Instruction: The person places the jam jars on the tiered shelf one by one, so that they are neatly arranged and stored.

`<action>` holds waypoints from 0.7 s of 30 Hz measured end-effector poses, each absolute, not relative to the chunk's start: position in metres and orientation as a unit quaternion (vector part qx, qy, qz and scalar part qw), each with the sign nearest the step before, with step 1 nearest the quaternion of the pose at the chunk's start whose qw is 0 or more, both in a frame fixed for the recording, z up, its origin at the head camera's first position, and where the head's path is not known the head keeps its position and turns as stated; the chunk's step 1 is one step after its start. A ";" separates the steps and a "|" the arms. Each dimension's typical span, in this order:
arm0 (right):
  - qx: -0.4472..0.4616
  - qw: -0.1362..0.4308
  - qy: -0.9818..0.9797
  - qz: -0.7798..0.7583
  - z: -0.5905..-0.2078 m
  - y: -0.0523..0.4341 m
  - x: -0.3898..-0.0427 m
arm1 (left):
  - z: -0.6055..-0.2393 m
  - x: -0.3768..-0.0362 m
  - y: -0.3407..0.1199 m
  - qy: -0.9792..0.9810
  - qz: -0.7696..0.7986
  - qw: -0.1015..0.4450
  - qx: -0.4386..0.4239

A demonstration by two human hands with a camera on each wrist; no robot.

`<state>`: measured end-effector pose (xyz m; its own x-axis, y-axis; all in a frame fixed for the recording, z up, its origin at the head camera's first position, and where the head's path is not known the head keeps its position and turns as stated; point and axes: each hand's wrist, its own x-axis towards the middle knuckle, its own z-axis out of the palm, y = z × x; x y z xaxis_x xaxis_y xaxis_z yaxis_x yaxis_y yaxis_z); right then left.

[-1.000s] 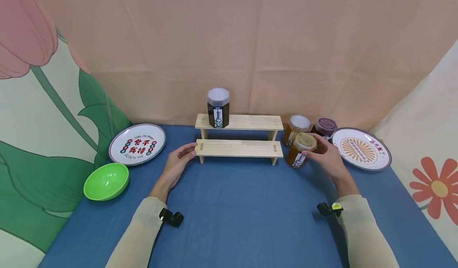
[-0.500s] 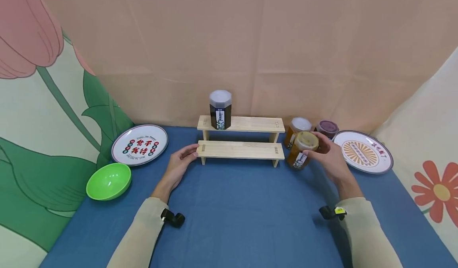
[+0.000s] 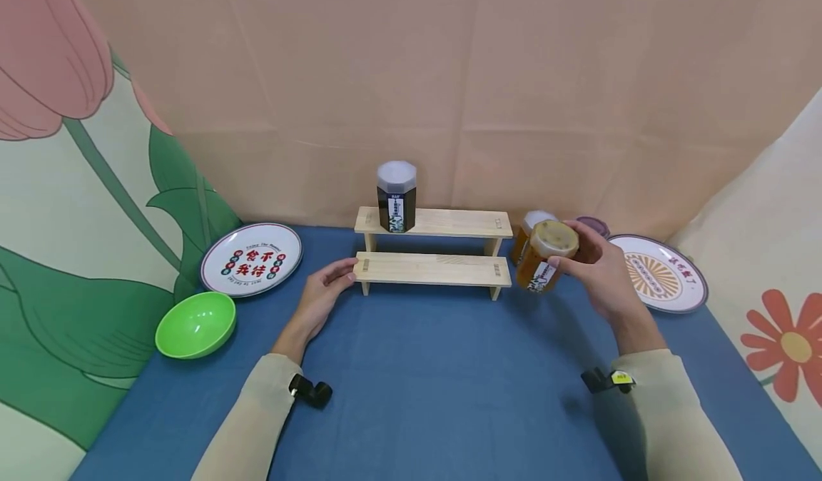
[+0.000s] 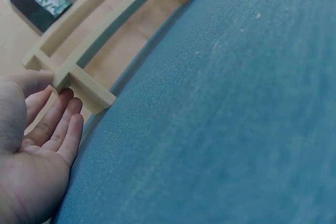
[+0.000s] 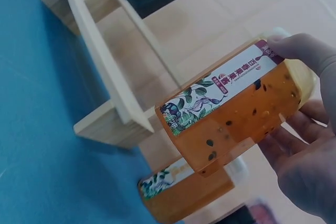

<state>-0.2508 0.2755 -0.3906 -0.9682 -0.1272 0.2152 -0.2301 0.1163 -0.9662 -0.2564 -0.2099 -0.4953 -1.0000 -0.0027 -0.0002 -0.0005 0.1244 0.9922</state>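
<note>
Lying nearest on the blue tablecloth [image 3: 437, 381]: two cream sleeves, each wearing a small black wrist camera. Resting farther in, flat on the cloth, the left hand [image 3: 319, 297], fingers straight and relaxed, fingertips [image 4: 67, 97] touching the left end of the pale two-step wooden shelf [image 3: 433, 268] and holding nothing. Gripping at the right, lifted clear of the cloth, the right hand [image 3: 594, 270], fingers and thumb curling round the amber hexagonal jar with a floral label and tan lid [image 3: 541, 254]. Tilting in that grip, lid toward the head camera, hovering just beside the right end of the lower step. Sitting at the left edge, well apart from both hands, a bright green plastic bowl [image 3: 195, 324]. Lying beyond it, a white round plate with red characters [image 3: 252, 258]. Standing behind the held jar, a second amber jar with a white lid [image 3: 528, 230] and a dark purple-lidded jar [image 3: 592, 225], mostly hidden. Lying to their right, a white round plate with an orange sunburst [image 3: 664, 272]. Standing upright on the left of the upper step, farthest back, a black hexagonal jar with a pale lid [image 3: 396, 197].
</note>
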 end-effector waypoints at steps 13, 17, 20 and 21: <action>0.129 0.047 -0.769 0.624 -0.367 0.255 -0.266 | -0.494 -0.257 -0.211 -0.750 -0.661 -0.001 -0.003; 0.135 0.047 -0.770 0.621 -0.363 0.249 -0.271 | -0.494 -0.257 -0.210 -0.747 -0.665 -0.001 -0.003; 0.134 0.039 -0.774 0.618 -0.358 0.243 -0.276 | -0.493 -0.256 -0.210 -0.745 -0.667 -0.001 -0.003; 0.132 0.035 -0.777 0.615 -0.356 0.241 -0.277 | -0.493 -0.256 -0.210 -0.744 -0.668 -0.001 -0.004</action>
<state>-0.2774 0.2412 -0.3564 -0.9625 -0.1620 0.2175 -0.2488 0.2085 -0.9458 -0.2562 -0.2103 -0.4934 -1.0000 0.0077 0.0048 0.0056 0.1074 0.9942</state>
